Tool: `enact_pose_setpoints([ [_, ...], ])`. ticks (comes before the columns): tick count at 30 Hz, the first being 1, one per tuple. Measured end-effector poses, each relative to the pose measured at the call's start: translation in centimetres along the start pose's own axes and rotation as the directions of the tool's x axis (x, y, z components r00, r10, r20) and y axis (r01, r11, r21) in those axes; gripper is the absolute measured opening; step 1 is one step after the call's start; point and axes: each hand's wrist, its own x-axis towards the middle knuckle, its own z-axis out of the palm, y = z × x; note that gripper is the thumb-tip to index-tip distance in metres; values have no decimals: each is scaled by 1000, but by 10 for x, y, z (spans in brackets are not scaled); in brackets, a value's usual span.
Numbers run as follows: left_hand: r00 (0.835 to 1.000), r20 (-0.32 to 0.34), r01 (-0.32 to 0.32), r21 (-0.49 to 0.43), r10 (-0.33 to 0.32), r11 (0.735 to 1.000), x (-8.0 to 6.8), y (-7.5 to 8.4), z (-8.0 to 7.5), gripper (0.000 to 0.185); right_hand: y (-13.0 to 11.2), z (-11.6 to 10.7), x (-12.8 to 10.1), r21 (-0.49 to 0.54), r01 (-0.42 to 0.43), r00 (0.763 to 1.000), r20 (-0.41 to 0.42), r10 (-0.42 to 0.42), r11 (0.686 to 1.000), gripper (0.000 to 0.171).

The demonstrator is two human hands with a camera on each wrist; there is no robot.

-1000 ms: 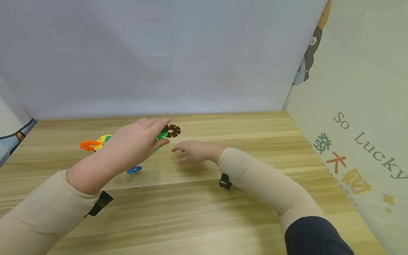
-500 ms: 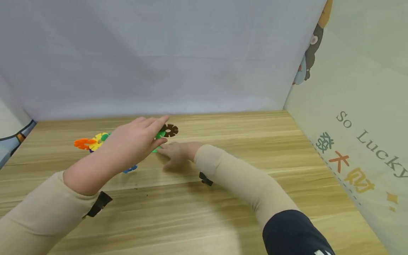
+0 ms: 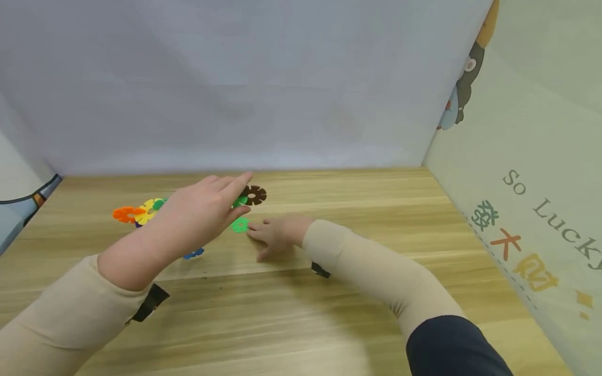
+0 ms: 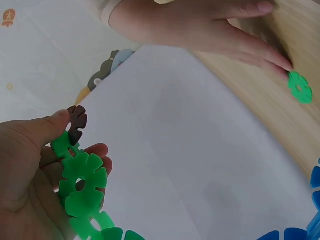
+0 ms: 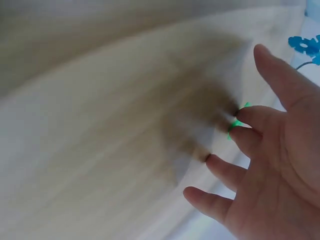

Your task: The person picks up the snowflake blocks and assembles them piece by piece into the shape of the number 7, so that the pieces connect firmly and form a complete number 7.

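Observation:
My left hand (image 3: 197,209) holds a chain of interlocking plastic flower discs above the table. Its thumb presses on the brown disc (image 4: 78,120) at one end, and the linked green discs (image 4: 84,175) lie across its fingers in the left wrist view. Past the hand stick out a yellow disc (image 3: 147,211), an orange disc (image 3: 126,214) and a blue disc (image 3: 194,254); the middle of the chain is hidden. Low over the tabletop, my right hand (image 3: 277,237) reaches with extended fingers, its fingertips at the edge of a loose green disc (image 3: 240,225).
A wooden tabletop (image 3: 301,318) runs back to a pale cloth wall (image 3: 301,83). On the right stands a printed panel (image 3: 531,172) with lettering. Black straps (image 3: 151,302) show below the cream sleeves.
My right hand first went left to the loose green disc, then drew back right, and the disc slid out from below the left hand. The left hand keeps its hold, nearly still.

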Motion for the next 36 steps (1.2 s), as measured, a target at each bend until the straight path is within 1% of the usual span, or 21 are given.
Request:
enact_pose_setpoints([
  [6, 1000, -16, -13, 25, 13, 1000, 0, 3, 5, 59, 29, 29, -42, 7, 17, 1000, -24, -17, 1000, 78],
  [12, 997, -47, -53, 44, 55, 998, 4, 7, 6, 60, 52, 47, -77, 65, 10, 999, -32, -8, 998, 80],
  [16, 996, -53, -68, 35, 70, 997, 6, 10, 6, 62, 66, 55, -94, 159, 16, 998, -59, -7, 987, 76],
  [19, 994, -63, -86, 27, 87, 996, 8, 12, 7, 63, 76, 56, -104, 260, 27, 993, -117, 4, 965, 63],
  [21, 992, -74, -97, 27, 99, 995, 9, 13, 8, 63, 81, 54, -107, 319, 21, 985, -170, 35, 947, 51],
  [23, 990, -88, -105, 29, 107, 994, 10, 14, 9, 62, 84, 52, -108, 346, 8, 967, -242, 81, 938, 40],
  [24, 990, -94, -107, 30, 109, 994, 10, 14, 9, 62, 86, 52, -108, 348, 0, 956, -274, 101, 938, 38],
  [26, 989, -100, -109, 32, 112, 993, 10, 15, 9, 62, 88, 53, -105, 338, -31, 940, -311, 143, 940, 40],
  [28, 989, -97, -111, 34, 113, 993, 11, 17, 9, 62, 90, 55, -101, 310, -60, 930, -329, 166, 949, 45],
  [31, 989, -82, -117, 32, 120, 993, 13, 19, 8, 62, 92, 58, -94, 277, -106, 931, -311, 193, 955, 49],
  [34, 991, -58, -117, 26, 118, 993, 15, 22, 5, 63, 93, 59, -88, 271, -125, 929, -306, 208, 955, 43],
  [36, 992, -50, -115, 22, 116, 993, 16, 23, 4, 63, 93, 58, -86, 270, -118, 925, -319, 204, 956, 37],
])
